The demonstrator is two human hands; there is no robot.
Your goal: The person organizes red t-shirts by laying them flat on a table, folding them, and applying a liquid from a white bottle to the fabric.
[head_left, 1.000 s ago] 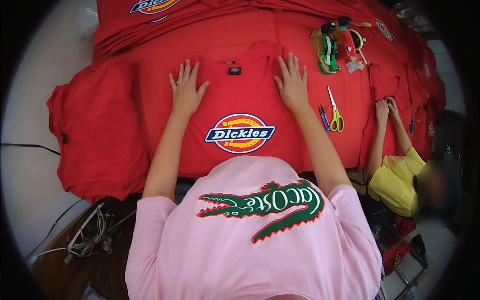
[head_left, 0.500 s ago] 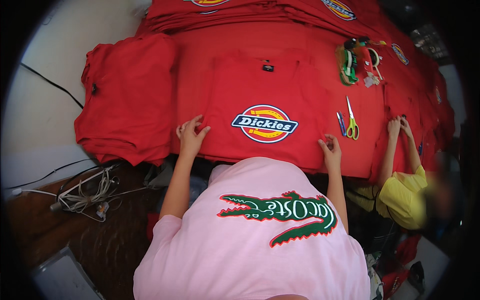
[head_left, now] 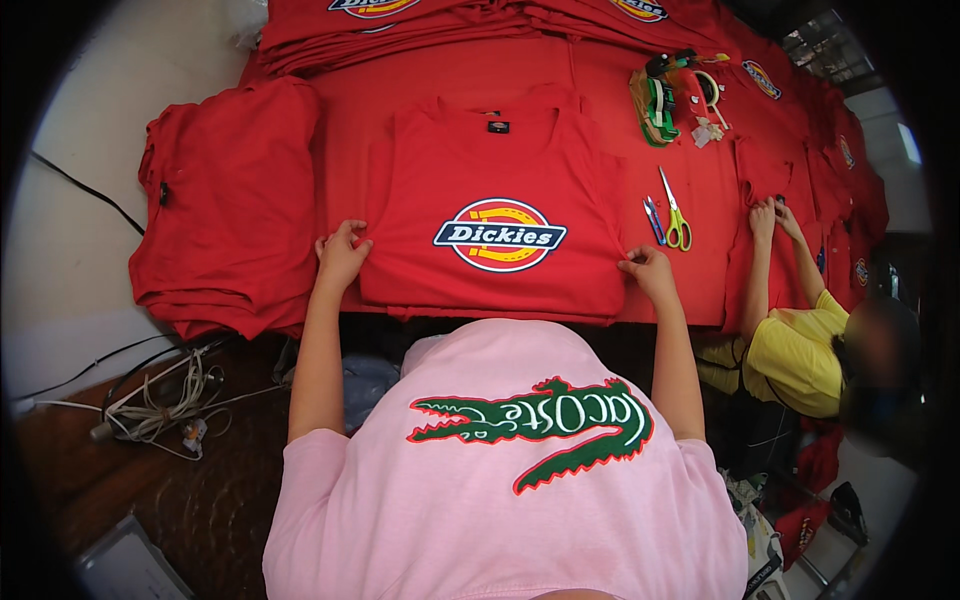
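Note:
A folded red T-shirt (head_left: 440, 185), with a round yellow, white and dark-blue front logo, lies flat on other folded red cloth in front of me. My left hand (head_left: 343, 256) is at its left edge, fingers bent and thumb apart from them, with no cloth plainly between. At the right edge, my right hand (head_left: 650, 270) pinches the shirt's side between thumb and fingertips. Dark neck label (head_left: 498, 127) shows inside the collar. Right of the shirt lie yellow-handled scissors (head_left: 677, 222) and a small blue cutter (head_left: 654, 220).
A pile of red garments (head_left: 230, 210) stands at left; more red shirts (head_left: 470, 40) lie along the back. Tape dispensers (head_left: 658, 108) stand at back right. A co-worker in a yellow sleeve (head_left: 795, 355) handles red cloth at right. Coiled cables (head_left: 165, 395) lie lower left.
The whole view has shifted, so the table appears further left and up. Both my hands have moved slightly outward relative to the shirt; my right hand has also moved a little away from me.

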